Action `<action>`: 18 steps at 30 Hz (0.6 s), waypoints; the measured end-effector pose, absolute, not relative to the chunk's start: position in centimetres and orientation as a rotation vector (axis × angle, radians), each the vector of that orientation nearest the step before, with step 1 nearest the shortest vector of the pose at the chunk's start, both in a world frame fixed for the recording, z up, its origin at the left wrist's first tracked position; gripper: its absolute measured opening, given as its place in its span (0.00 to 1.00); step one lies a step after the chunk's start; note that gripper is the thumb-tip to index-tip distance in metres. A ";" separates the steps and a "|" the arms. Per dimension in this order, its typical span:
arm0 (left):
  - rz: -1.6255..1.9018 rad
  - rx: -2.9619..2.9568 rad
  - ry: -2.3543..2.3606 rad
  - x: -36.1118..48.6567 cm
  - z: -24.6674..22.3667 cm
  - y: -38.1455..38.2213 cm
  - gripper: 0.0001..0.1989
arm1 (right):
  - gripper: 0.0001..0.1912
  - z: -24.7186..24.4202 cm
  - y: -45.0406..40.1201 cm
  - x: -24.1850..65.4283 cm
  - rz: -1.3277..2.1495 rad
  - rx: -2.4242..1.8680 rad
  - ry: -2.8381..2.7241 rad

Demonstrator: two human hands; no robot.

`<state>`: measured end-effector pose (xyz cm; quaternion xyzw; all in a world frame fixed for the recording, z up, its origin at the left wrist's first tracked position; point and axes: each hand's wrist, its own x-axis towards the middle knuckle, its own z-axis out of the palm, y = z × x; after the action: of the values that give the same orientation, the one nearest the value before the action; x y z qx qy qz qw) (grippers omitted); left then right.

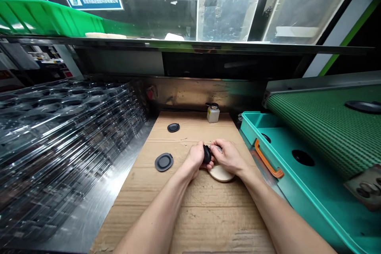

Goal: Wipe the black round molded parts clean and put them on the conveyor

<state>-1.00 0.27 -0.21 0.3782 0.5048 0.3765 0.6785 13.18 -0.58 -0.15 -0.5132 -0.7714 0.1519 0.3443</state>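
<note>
On the cardboard sheet (190, 210), the left hand (195, 158) and right hand (226, 156) clasp one black oval pad (207, 154), partly hidden by fingers, above a half-covered cream disc (220, 174). Leftward lie another black pad (163, 162) and, farther, a third pad (173, 127); one small bottle (213, 114) stands beyond.

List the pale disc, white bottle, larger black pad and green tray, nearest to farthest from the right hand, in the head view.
From the right hand, nearest first:
1. Pale disc, just below the hand on the cardboard.
2. White bottle, at the cardboard's far end.
3. Larger black pad, on the cardboard's left side.
4. Green tray, high at far left, beyond the shelf edge.
</note>
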 end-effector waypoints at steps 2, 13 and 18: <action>0.843 0.917 1.170 -0.7 -0.6 0.3 0.24 | 0.09 -0.3 -0.6 13.0 0.390 -1.341 -2.009; 0.768 1.320 1.236 -0.7 -1.1 0.2 0.29 | 0.10 0.4 -1.2 13.4 0.110 -1.570 -2.216; 0.775 1.279 1.241 -0.6 -0.8 0.2 0.26 | 0.11 0.8 -1.1 13.2 0.030 -1.529 -2.298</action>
<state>-0.55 0.20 -0.77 0.5435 0.5274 0.3295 0.5638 13.22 -1.14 0.75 -0.5441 -0.8173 0.0108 0.1895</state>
